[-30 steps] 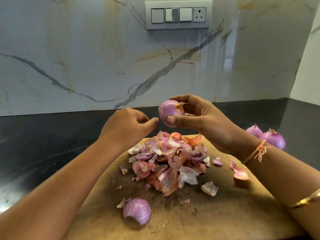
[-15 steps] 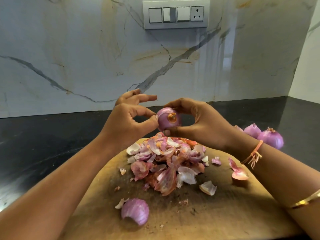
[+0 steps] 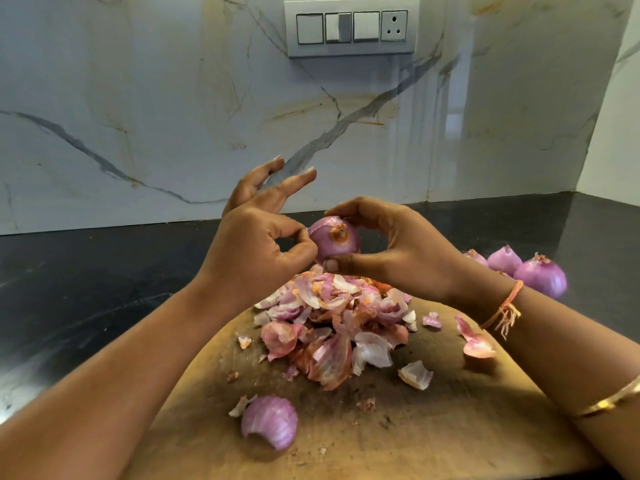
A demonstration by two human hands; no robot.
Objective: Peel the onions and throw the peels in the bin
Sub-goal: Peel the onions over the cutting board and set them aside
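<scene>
Since one second ago, our left hand (image 3: 252, 251) has closed the gap to the onion (image 3: 334, 242), and the onion has come lower, nearer the pile of peels (image 3: 332, 317).

Our right hand (image 3: 398, 251) grasps the onion with the thumb underneath and the fingers (image 3: 349, 207) curled over the top. The stub end of the onion faces us. Our left thumb and forefinger pinch at the onion's left side, while the other left fingers are stretched out straight toward the wall (image 3: 138, 98).

We hold the onion in the air above the far edge of the pile of peels. The pile lies on the wooden board (image 3: 450, 427), with small scraps scattered around it. One curved peel (image 3: 270, 422) lies alone near the board's front edge.

The board rests on the dark counter (image 3: 86, 289). The spare onions (image 3: 540, 278) lie on the counter behind our right wrist.
</scene>
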